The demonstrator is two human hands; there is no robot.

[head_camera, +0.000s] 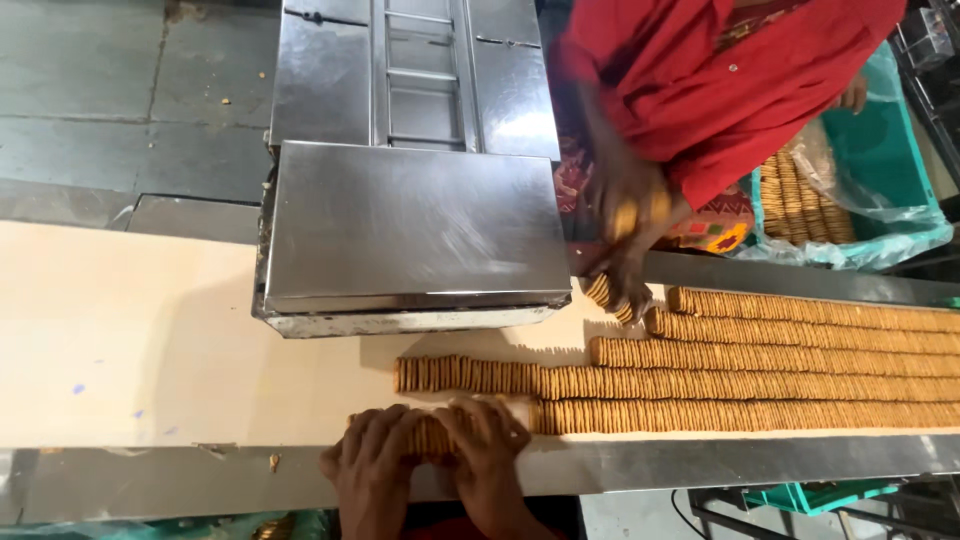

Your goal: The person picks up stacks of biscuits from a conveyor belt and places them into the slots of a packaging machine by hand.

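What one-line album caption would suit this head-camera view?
Left hand and right hand clasp a stack of biscuits at the belt's near edge, beside long biscuit rows.

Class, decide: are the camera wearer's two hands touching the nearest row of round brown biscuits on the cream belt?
Touching. The head view shows the left hand and right hand cupped over the end of the nearest row of round brown biscuits, fingers pressed on them.

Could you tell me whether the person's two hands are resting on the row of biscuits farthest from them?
No, the left hand and right hand clasp a stack of biscuits in the nearest row on the conveyor belt.
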